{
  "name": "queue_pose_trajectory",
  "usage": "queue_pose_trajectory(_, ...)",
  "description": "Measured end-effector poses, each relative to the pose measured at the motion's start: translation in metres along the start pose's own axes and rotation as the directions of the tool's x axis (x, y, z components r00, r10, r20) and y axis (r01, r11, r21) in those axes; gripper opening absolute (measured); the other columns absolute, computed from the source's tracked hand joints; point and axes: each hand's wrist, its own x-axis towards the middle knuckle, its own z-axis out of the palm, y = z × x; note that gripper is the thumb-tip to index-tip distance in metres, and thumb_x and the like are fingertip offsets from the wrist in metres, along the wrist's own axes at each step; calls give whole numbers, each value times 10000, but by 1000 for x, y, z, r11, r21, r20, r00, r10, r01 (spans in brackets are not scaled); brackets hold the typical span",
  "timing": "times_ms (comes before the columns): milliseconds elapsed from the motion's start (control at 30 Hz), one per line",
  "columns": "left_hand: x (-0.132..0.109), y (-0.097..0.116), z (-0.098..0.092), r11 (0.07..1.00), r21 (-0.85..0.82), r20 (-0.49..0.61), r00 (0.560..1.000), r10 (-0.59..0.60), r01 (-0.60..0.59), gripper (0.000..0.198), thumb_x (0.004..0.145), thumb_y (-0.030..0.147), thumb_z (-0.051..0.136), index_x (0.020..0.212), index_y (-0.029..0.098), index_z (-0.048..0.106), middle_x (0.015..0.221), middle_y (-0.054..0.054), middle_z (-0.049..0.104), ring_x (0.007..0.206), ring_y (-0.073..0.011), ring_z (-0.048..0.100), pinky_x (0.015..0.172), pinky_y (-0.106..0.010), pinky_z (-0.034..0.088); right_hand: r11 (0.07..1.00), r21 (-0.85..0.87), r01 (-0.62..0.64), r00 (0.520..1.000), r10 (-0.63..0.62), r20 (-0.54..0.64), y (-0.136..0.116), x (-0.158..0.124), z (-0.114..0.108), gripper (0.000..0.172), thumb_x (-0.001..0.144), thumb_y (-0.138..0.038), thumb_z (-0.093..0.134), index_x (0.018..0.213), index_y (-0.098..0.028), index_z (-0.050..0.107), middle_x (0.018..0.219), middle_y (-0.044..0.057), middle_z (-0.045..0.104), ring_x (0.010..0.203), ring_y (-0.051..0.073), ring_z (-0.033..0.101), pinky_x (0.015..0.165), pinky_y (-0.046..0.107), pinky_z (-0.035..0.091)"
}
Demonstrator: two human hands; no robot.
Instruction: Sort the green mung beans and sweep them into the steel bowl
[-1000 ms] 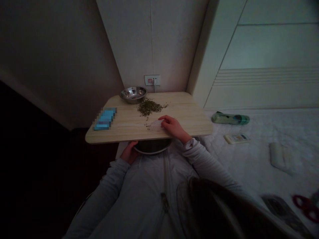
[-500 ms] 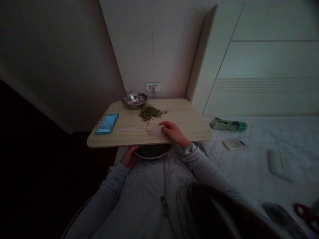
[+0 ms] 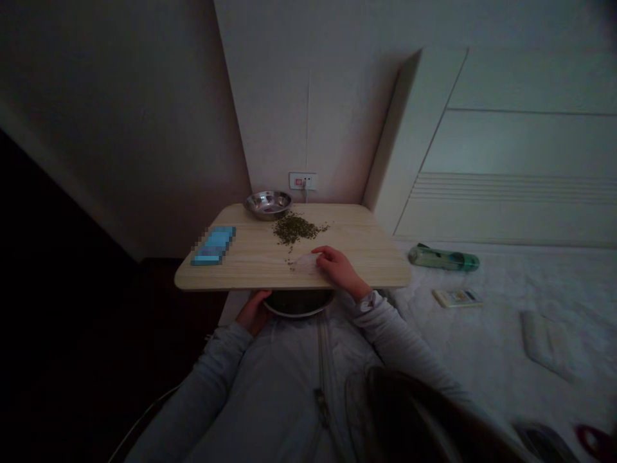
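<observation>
My right hand (image 3: 337, 270) is over the near part of the small wooden table, its fingers closed on a thin, pale, translucent piece (image 3: 304, 263) lying flat against the top. A few small green grains touch the left side of that piece. Farther back spreads a heap of green grains, like mung beans (image 3: 294, 228). Below the near table edge, my left hand (image 3: 254, 312) grips the left side of a bowl with a pale rim (image 3: 299, 314). The bowl's far part is hidden under the table, and its dark inside is hard to make out.
A steel bowl (image 3: 268, 206) stands at the table's back left, and a blurred-out phone (image 3: 214, 246) lies on its left. On the bed to the right are a green bottle (image 3: 443, 258), a phone-like item (image 3: 457, 298) and a pale pouch (image 3: 544, 344). A wall socket (image 3: 303, 181) is behind.
The whole scene has shifted slightly down in view as my head moved. Both hands, the pale piece and the grains keep nearly the same places on and by the table.
</observation>
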Motion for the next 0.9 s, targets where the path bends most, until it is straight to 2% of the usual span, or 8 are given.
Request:
queue_pose_trajectory(700,-2,2,2,1000,6,-17,1000,-18,18,152,641,154,492,769,156,574,791,-50,654,902,-220,550,704,-334,475,1000,25,-5,1000,5,-6,0,0,0,288,621,-195,422,885,-157,531,557,-44,472,519,74,414,515,201,315)
queue_pose_trajectory(900,-2,2,1,1000,3,-38,999,-16,16,122,636,150,499,731,154,575,766,-47,653,858,-218,566,682,-331,481,999,33,12,1000,-11,-5,3,1,1,292,626,-195,423,895,-156,531,566,-42,488,516,72,414,525,203,323)
